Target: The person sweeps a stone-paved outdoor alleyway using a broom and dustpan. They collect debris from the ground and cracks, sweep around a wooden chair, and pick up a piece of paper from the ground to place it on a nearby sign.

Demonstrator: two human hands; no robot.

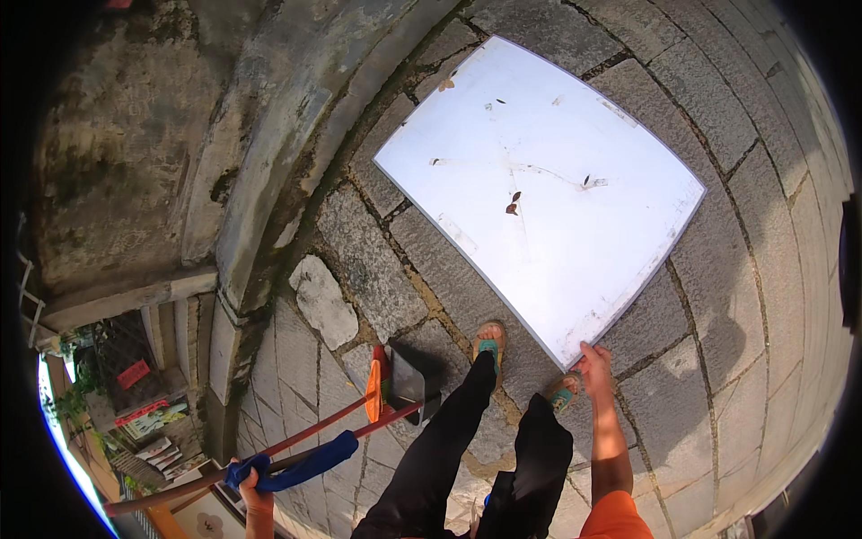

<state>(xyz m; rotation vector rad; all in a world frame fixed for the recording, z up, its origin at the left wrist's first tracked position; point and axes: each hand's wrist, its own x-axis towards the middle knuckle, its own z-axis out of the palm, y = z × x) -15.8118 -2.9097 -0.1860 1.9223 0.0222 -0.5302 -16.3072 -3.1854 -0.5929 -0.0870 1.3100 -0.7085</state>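
Note:
A large white board (557, 234) lies over the stone paving, with a few dry leaves (513, 204) and dirt streaks on its face. My right hand (593, 364) pinches the board's near corner beside my right foot. At the lower left, my left hand (256, 492) is closed around the long handles of a broom (374, 391) and a dustpan (410, 375). A blue cloth (310, 463) hangs over the handles at that hand. The broom has an orange and red head; the dustpan is black and sits near the ground by my left foot.
A weathered stone wall (126, 144) with a raised ledge (269, 180) runs along the left. A pale flat stone (323, 301) is set in the paving (700, 305). My sandalled feet (489, 341) stand close to the board. Plants and red signs (133, 374) are at the far left.

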